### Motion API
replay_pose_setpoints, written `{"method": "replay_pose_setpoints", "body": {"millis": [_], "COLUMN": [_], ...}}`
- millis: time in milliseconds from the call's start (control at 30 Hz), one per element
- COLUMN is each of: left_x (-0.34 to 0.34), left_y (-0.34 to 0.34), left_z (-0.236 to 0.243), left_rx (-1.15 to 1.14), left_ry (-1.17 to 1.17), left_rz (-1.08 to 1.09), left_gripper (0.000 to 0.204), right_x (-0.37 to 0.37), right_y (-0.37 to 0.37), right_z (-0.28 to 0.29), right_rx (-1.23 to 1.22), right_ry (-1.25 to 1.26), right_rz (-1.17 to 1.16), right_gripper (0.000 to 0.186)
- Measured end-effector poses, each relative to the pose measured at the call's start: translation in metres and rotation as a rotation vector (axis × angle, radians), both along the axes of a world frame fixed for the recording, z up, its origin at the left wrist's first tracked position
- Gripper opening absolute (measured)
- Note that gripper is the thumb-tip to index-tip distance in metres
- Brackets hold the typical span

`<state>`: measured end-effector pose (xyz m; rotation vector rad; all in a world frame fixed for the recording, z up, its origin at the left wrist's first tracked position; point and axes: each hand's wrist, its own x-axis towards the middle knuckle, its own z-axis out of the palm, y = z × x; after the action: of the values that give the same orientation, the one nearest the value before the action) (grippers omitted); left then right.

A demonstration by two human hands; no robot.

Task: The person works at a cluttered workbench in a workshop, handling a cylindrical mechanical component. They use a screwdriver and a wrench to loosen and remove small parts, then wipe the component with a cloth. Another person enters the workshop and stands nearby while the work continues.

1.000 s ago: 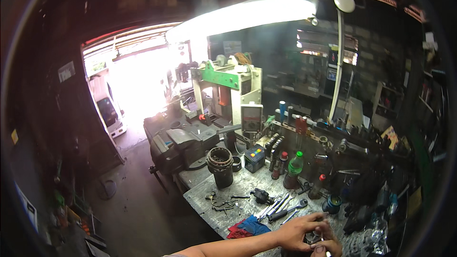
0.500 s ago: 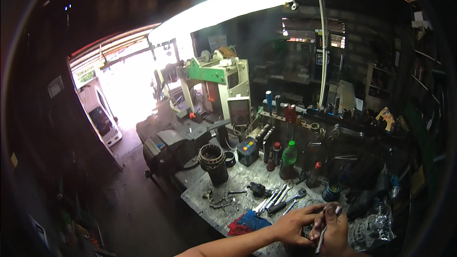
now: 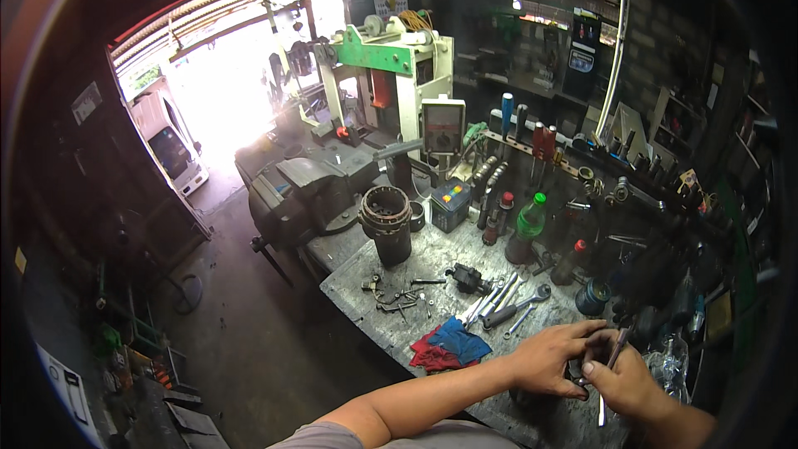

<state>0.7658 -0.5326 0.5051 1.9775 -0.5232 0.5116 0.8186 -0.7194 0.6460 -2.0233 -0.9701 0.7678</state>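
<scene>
Gripping with its fingers a slim silver metal rod (image 3: 619, 347), the right hand (image 3: 636, 378) is beside the left hand (image 3: 549, 357), whose fingers are curved; their grip cannot be told.

The thin tool (image 3: 617, 349) at lower right is silver-grey. Low in the middle, a rag (image 3: 460, 341) is blue and a cloth (image 3: 427, 356) is red. Right of middle, a bottle cap (image 3: 540, 198) is green.

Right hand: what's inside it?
What seems one slim metal tool shows in the right hand: a dark end above, a bright end below. Its middle, and anything else held there, is covered by the hand.
</scene>
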Motion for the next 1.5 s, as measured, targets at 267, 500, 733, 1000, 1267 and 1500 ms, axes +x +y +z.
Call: {"method": "replay_pose_setpoints", "body": {"millis": [267, 500, 733, 1000, 1267, 1500], "left_x": [0.002, -0.002, 0.003, 0.000, 0.001, 0.000], "left_y": [0.001, 0.001, 0.000, 0.002, 0.000, 0.002], "left_z": [-0.006, -0.001, -0.003, 0.002, 0.004, 0.004], "left_rx": [0.096, 0.039, 0.070, 0.049, 0.036, 0.067], "left_ry": [0.042, 0.081, 0.050, 0.056, 0.005, 0.025], "left_rz": [0.012, -0.006, 0.000, -0.034, -0.018, -0.014], "left_gripper": [0.096, 0.091, 0.091, 0.090, 0.095, 0.104], "right_x": [0.006, -0.013, -0.040, -0.063, 0.025, -0.002], "right_y": [0.032, 0.005, -0.004, -0.003, -0.009, 0.007], "right_z": [0.065, 0.021, -0.064, -0.097, -0.093, -0.015], "right_rx": [-0.813, -0.068, 0.657, 0.986, 0.804, 0.344], "right_ry": [-0.542, -1.104, -0.756, -0.382, 0.689, 0.264], "right_rz": [0.691, 0.508, 0.058, -0.407, 0.131, -0.099], "right_gripper": [0.027, 0.018, 0.031, 0.046, 0.052, 0.034]}}
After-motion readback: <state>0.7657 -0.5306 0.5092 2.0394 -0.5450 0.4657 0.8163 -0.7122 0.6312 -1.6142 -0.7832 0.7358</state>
